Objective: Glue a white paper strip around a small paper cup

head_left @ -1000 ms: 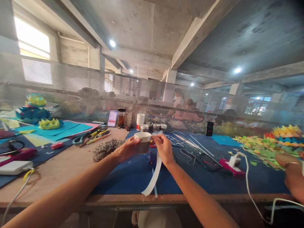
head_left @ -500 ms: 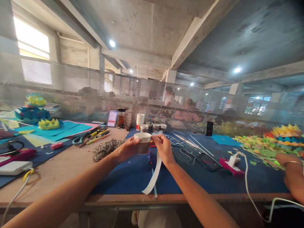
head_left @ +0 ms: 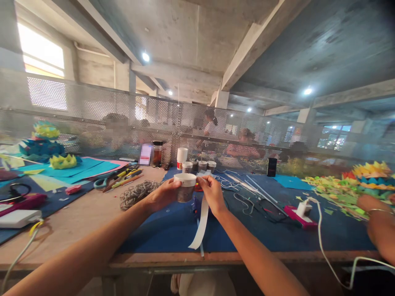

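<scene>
Mixed light: blown-out window [head_left: 41, 47] beyond the far left corner of the tabletop [head_left: 74, 213], lamp [head_left: 145, 56] glaring past the far edge, ceiling [head_left: 308, 41] darker rightward. Perforated screen [head_left: 166, 117] along far edge hazy, people [head_left: 242, 149] behind it soft, some pixelated. Wide-angle stretch toward frame edges; deep shadow below near edge.

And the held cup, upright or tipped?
Upright: the paper cup, in the left hand, shows its opening on top, narrower base below.

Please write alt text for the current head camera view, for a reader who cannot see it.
A person's left hand holds a white-rimmed grey cup while the right hand pinches a white strip that hangs down beside it. A bundle of grey cord lies to the left; more cups stand beyond, before a perforated screen.
</scene>
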Motion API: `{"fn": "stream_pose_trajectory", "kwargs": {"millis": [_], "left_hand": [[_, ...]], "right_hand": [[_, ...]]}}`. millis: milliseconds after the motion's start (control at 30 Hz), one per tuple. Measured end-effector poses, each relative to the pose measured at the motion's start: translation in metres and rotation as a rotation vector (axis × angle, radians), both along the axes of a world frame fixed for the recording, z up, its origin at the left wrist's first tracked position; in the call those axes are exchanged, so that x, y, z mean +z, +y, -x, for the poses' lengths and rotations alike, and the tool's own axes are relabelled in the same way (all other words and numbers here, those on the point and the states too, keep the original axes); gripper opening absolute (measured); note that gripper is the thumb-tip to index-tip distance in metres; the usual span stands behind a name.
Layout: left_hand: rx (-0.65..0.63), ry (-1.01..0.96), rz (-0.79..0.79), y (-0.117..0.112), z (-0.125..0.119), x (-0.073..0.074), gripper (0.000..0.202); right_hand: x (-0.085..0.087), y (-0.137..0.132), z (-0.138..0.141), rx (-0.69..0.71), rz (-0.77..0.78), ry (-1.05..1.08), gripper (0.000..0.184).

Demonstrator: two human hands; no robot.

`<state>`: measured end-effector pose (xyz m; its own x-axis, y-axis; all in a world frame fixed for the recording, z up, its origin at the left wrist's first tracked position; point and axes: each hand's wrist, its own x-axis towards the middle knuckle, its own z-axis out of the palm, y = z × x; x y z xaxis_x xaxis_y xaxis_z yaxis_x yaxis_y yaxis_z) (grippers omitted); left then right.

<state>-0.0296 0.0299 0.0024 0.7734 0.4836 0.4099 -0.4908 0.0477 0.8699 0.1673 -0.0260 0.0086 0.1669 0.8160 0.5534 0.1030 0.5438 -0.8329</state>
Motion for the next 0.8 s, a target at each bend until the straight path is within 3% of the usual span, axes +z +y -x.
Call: {"fn": "stream_pose_trajectory", "kwargs": {"millis": [533,800], "left_hand": [[-0.037,0.029,0.031,-0.0023,0.0014,0.0023,0.055],[0.081,0.04,0.061,-0.0022,-0.0025,0.0013,0.05]], "right_hand": [[0.002,-0.0001,0.006,0.065,0.066,0.134,0.032],[0.0018,-0.0023,0.0063,0.041,0.07,0.145,0.037]]}}
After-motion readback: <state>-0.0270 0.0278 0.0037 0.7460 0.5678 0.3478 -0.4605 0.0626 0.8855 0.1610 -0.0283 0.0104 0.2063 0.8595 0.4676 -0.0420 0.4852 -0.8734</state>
